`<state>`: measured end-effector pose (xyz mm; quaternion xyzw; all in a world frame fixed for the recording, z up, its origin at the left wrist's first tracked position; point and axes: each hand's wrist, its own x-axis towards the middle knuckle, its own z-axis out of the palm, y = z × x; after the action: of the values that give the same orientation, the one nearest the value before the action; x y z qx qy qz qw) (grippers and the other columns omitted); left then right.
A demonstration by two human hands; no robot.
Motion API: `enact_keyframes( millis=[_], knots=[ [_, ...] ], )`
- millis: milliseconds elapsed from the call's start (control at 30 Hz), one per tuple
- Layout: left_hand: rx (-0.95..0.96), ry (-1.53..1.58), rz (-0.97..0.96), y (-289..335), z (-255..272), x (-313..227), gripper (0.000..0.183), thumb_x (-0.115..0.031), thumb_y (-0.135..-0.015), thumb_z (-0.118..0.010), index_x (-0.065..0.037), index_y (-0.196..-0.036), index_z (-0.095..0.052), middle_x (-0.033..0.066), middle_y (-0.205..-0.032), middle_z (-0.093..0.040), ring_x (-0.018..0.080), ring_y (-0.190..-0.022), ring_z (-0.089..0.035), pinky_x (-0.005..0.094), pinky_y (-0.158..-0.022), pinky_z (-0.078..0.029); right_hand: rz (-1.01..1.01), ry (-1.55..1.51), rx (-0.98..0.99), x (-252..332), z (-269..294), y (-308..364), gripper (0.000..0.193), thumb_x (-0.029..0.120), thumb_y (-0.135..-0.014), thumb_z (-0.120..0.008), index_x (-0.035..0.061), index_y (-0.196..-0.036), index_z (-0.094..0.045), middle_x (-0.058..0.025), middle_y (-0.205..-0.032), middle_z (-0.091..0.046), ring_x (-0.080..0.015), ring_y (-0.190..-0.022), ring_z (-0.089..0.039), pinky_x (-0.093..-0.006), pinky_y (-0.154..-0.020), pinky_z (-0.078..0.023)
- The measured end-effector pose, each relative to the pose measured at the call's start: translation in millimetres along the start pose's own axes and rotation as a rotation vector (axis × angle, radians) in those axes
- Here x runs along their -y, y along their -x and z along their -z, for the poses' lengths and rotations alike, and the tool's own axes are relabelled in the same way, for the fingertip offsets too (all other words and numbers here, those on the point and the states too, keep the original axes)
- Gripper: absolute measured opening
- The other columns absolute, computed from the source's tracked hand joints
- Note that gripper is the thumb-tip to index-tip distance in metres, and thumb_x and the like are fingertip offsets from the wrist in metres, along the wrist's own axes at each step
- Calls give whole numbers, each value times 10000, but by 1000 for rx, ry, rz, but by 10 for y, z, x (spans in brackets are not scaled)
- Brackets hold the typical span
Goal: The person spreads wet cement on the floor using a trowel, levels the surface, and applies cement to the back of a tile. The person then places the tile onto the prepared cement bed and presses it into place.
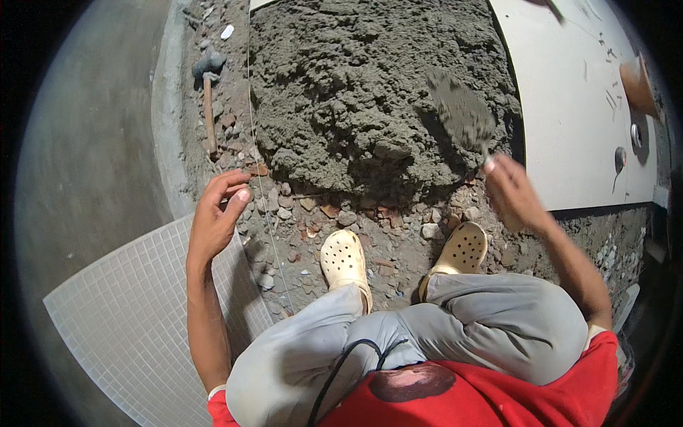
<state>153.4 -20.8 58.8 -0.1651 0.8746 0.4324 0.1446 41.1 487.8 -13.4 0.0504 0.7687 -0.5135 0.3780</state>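
Red shirt (498, 388) and grey trousers (498, 313) are nearest, on the near side of the mortar bed (334, 85). Pale clogs (342, 260) stand on rubble (384, 245) just before its near edge. Left of this edge, the left hand (217, 217) hangs with bent fingers apart, holding nothing, near a grid-patterned tile (135, 324). At the bed's near right corner, the right hand (516, 193) has its fingers clamped on the handle of a trowel (461, 110). Its blade is over the right part of the bed; I cannot tell if it touches. I judge that the step in hand is spreading the mortar, and the next move seems to call for a flat, light stroke across the rough lumps. Along the bed's left side runs a string (250, 107), and a mallet (208, 96) lies beyond it; along the right side lies a white slab (569, 107). The bed's middle gives room for strokes, but string and slab limit a wide one.
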Motion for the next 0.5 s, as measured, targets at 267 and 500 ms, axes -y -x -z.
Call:
enact_keyframes(
  millis=[267,500],
  knots=[
    [-4,44,55,174,-125,424,335,-254,-1007,-661,-45,-1268,-673,87,-1297,-610,210,-1142,-622,347,-1004,-481,-111,-181,38,-106,-1148,120,338,395,-1078,-457,72,-994,-506,-5,-718,-487,-127,-578,-485,-317,-499,-427],
    [-11,82,89,147,-108,549,329,-260,-1011,-653,-43,-1258,-673,72,-1259,-636,192,-1142,-613,341,-1014,-468,-3,-230,147,232,-1774,-461,387,420,-1085,-454,55,-967,-502,-52,-705,-538,-154,-539,-528,-329,-480,-457]
  ],
)
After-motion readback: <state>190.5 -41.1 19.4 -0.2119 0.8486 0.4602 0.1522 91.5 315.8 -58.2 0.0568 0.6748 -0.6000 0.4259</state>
